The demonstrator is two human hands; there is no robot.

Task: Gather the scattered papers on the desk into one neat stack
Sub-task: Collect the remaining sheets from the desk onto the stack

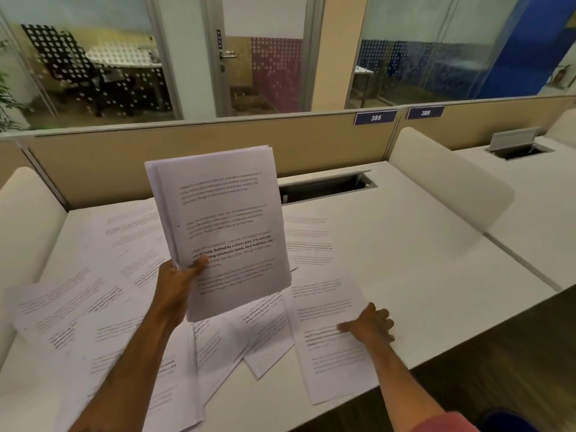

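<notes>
My left hand (179, 277) holds a stack of printed papers (223, 226) upright above the middle of the white desk (436, 244), thumb on the front sheet. My right hand (371, 324) lies flat, fingers spread, on the right edge of a single sheet (327, 335) near the desk's front edge. Several loose printed sheets (93, 307) lie scattered and overlapping across the left and middle of the desk, some under my left forearm. Another sheet (307, 241) lies behind the held stack, partly hidden by it.
A beige partition (218, 151) with number plates 385 and 386 runs along the back. An open cable slot (324, 185) sits at the desk's rear. White curved dividers (448, 179) flank the desk. The front edge drops to dark floor at the right.
</notes>
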